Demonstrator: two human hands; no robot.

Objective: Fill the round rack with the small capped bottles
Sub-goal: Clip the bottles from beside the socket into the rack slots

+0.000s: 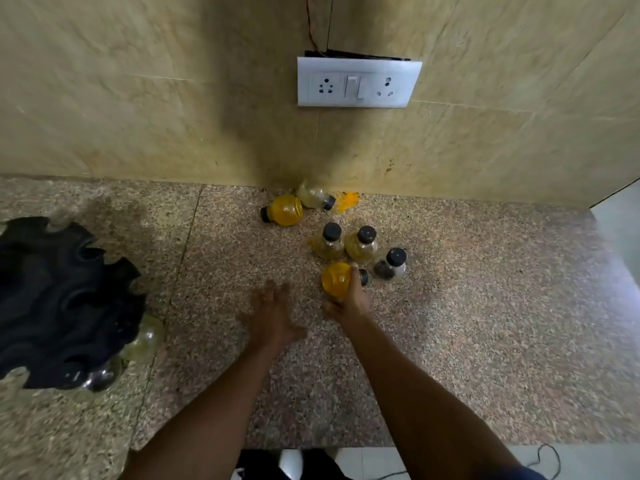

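The yellow bottle (335,279) lies on its side on the tabletop (485,306), its black cap pointing right, with the right hand (348,299) wrapped around it. Just behind it stand three capped bottles (362,244), and nearer the wall (138,98) two more lie tipped beside a yellow spill (347,201). The left hand (272,315) hovers flat beside, fingers spread, holding nothing. Far left sits the black round rack (59,303), with two bottles seated in its near edge.
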